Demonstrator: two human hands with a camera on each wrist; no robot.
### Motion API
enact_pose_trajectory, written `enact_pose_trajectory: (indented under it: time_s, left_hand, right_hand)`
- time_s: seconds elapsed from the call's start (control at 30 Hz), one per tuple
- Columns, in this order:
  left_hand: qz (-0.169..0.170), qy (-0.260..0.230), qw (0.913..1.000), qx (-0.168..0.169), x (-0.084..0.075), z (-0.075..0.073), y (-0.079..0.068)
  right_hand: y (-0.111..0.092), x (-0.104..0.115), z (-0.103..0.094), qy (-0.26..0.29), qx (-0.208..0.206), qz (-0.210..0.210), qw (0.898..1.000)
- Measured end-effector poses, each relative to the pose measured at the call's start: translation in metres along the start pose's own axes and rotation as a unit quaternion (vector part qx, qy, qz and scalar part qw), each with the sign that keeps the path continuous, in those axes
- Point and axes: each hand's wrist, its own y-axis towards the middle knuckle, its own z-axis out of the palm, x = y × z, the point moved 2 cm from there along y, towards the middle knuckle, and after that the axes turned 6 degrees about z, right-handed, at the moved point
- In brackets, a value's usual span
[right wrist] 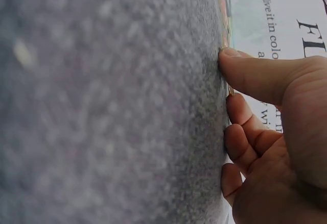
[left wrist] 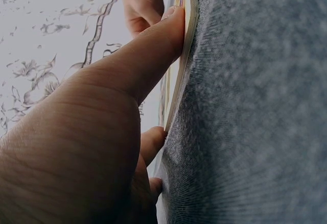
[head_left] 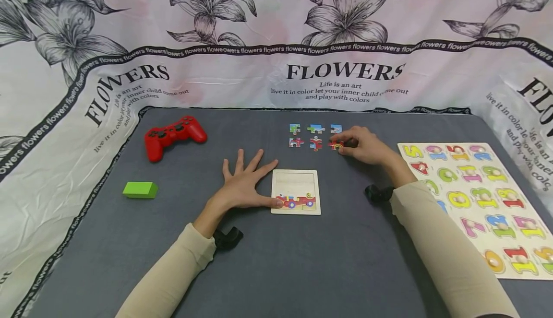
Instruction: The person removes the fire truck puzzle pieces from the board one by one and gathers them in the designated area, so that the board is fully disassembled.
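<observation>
My left hand [head_left: 243,183] lies with fingers spread on the grey cloth. Its thumb [left wrist: 166,30] presses on the left edge of a small square wooden puzzle tray [head_left: 295,182]. Along the tray's lower part sit joined jigsaw pieces [head_left: 302,202] picturing a red vehicle; the upper part is bare wood. Beyond the tray, my right hand [head_left: 367,146] pinches a red and yellow jigsaw piece [head_left: 336,146] between thumb and fingers, close to the cloth. Beside it lie loose pieces in two rows, among them a blue one [head_left: 336,128] and a red one [head_left: 316,143].
A red game controller [head_left: 174,135] lies at the back left, with a green block [head_left: 140,190] nearer. On the right, a large board of colourful numbers [head_left: 449,200] lies partly under my right sleeve. A flower-printed sheet [head_left: 242,78] rises behind the table.
</observation>
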Motion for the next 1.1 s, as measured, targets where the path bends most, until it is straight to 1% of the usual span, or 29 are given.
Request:
enact_pose_trajectory:
  time_s: [0.13, 0.23, 0.37, 0.5, 0.7, 0.93, 1.1]
  left_hand:
    - [0.0, 0.001, 1.0, -0.001, 0.0, 0.001, 0.001]
    - [0.001, -0.001, 1.0, -0.001, 0.0, 0.002, 0.001]
    - [0.0, -0.003, 1.0, 0.0, 0.0, 0.002, 0.001]
    - [0.001, -0.003, 1.0, -0.001, 0.0, 0.001, 0.001]
    - [-0.001, 0.0, 1.0, -0.001, 0.001, 0.001, 0.0]
    - [-0.003, 0.003, 1.0, -0.002, 0.001, 0.002, 0.001]
    - [-0.001, 0.002, 1.0, -0.002, 0.001, 0.001, 0.001]
  right_hand:
    - [-0.002, -0.003, -0.001, 0.0, 0.0, 0.008, 1.0]
    - [-0.004, -0.005, 0.0, 0.018, -0.011, 0.016, 1.0]
    - [-0.01, -0.008, 0.002, 0.051, -0.047, 0.037, 0.997]
    - [-0.014, -0.01, 0.003, 0.062, -0.083, 0.056, 0.993]
    - [-0.015, -0.012, 0.006, 0.066, -0.109, 0.075, 0.989]
    - [-0.013, -0.012, 0.008, 0.051, -0.129, 0.07, 0.988]
    - [-0.012, -0.011, 0.009, 0.05, -0.131, 0.073, 0.987]
